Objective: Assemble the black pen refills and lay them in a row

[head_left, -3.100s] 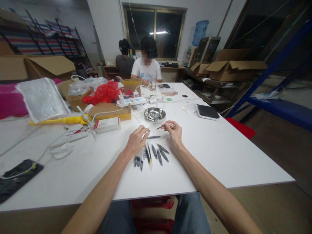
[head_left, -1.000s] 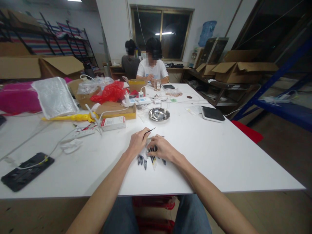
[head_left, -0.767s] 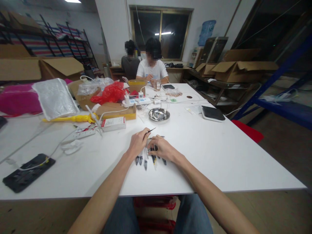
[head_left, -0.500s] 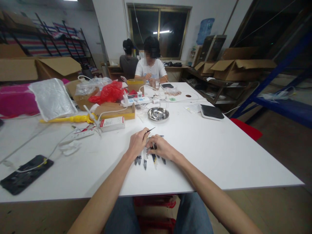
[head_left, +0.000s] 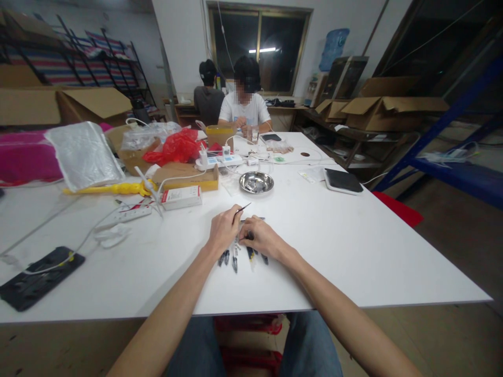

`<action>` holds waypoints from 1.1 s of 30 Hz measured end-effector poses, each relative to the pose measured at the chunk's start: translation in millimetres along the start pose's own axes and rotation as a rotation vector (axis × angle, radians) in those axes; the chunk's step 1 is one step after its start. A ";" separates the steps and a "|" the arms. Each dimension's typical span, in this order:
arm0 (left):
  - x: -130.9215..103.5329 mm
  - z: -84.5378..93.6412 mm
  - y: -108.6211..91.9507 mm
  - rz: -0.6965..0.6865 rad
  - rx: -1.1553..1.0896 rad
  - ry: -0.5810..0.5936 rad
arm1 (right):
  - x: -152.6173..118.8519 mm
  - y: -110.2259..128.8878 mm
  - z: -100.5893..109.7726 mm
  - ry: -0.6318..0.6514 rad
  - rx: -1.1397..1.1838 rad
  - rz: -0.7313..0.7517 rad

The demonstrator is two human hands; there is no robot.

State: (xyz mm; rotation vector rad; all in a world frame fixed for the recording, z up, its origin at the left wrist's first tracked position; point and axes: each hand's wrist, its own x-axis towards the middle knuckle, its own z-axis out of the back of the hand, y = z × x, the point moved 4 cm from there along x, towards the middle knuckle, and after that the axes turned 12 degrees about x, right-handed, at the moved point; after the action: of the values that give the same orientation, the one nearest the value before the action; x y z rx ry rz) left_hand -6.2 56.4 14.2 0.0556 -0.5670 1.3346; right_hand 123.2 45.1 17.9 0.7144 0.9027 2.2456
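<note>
My left hand is closed around a slim dark pen-like rod, whose thin tip points up and to the right. Close beside it, my right hand has its fingers curled and pinched low over the pen parts; what sits between the fingertips is too small to make out. Under and in front of both hands lie several clear pen barrels with dark ends and dark and yellow slim parts. Another thin pen piece lies just beyond the right hand.
Beyond my hands stands a shiny metal dish with small pieces in it. To the left are a white box, a power strip, cables and a black tray. A black-topped device lies to the right. A person sits across the table.
The view has shifted very slightly. My left hand keeps the dark rod, and the right fingers have moved a little over the pen parts.
</note>
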 end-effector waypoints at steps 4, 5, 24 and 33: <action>1.1 -1.0 2.2 0.009 -0.030 -0.020 | -0.4 0.2 5.0 -0.055 0.009 0.021; 1.5 -1.2 2.4 -0.002 -0.055 -0.031 | -0.7 -0.6 9.6 -0.116 0.037 0.029; 3.8 -4.6 2.0 -0.142 -0.138 -0.026 | -3.9 -27.7 43.6 -0.630 0.330 -0.052; 3.5 -0.7 1.4 -0.125 -0.131 -0.058 | -3.5 -33.4 42.0 -0.612 0.377 -0.098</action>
State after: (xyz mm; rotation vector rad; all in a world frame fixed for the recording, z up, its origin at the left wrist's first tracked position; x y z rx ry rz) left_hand -6.9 60.1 14.6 0.0220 -0.6887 1.1748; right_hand 164.6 79.5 18.4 1.3953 1.0141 1.6225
